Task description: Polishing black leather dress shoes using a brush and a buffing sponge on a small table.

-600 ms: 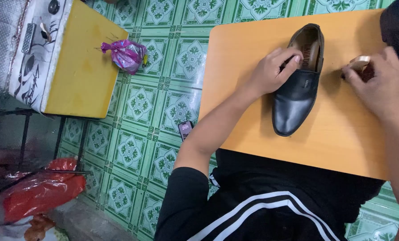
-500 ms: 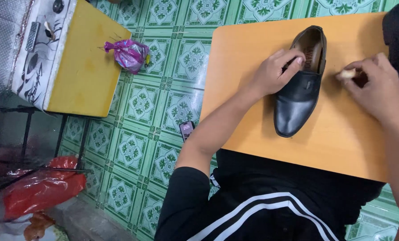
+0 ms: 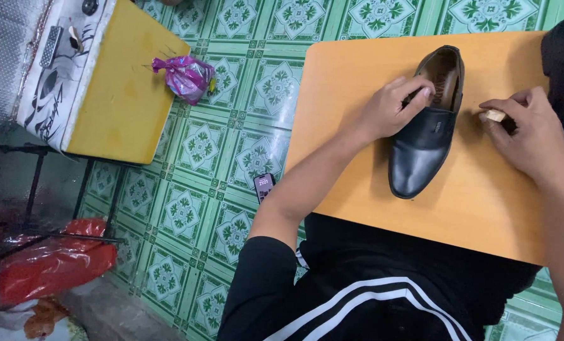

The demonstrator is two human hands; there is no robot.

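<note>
A black leather slip-on shoe (image 3: pixel 426 129) lies on a small orange table (image 3: pixel 484 208), toe toward me. My left hand (image 3: pixel 392 107) rests on the shoe's left side, with its fingers at the opening, holding it. Just right of the shoe, my right hand (image 3: pixel 531 139) pinches a small pale object (image 3: pixel 495 115) between thumb and fingers. What the object is cannot be told. The two hands are apart, with the shoe between them.
A green patterned tile floor (image 3: pixel 219 158) lies to the left, with a phone (image 3: pixel 264 186) on it near the table's edge. Farther left stands a yellow-topped box (image 3: pixel 121 101) with a crumpled purple bag (image 3: pixel 184 77) beside it. A red plastic bag (image 3: pixel 54 265) is at the lower left.
My right hand has shifted slightly down and toward the shoe with the small pale object. The left hand stays on the shoe.
</note>
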